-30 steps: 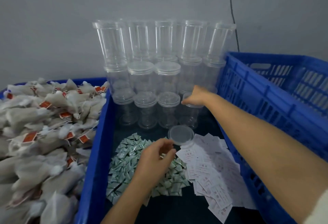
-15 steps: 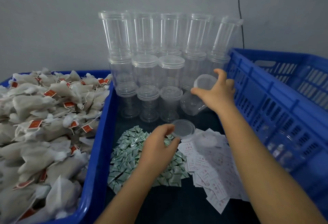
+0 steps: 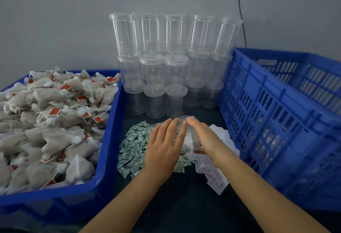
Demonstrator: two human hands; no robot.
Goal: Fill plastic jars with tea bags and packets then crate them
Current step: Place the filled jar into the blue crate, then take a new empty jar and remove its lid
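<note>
- Grip: a clear, cylindrical plastic jar (image 3: 186, 131) lies tilted on its side between the two hands, above the dark tabletop (image 3: 184, 205); the right hand (image 3: 204, 136) curls over its right part, at what seems to be the lid end, thumb below; the left hand (image 3: 164, 144) lies across its left part with fingers nearly straight, pressing rather than clasping.
- Position: the jar sits near the centre of the scene, over the border between the heap of small green-and-white sachets (image 3: 136, 146) to the left and the scatter of white paper packets (image 3: 212, 170) to the right; its body is largely hidden by the hands, so whether a lid is on cannot be told.
- Surroundings: a stack of empty clear lidded jars (image 3: 166, 63) stands just beyond, against the far wall; a blue plastic tray heaped with beige tea bags bearing red tags (image 3: 55, 114) lies to the left; a tall blue slatted crate (image 3: 276, 114) stands to the right.
- Hazard one: smooth plastic under a flat left palm may roll or slip; a dropped jar would scatter the sachets beneath.
- Hazard two: a lift or swing toward the far side may knock the near jars of the stack; the tall tiers look liable to topple.
- Hazard three: a lid twisted askew may bind, or fall among the packets.
</note>
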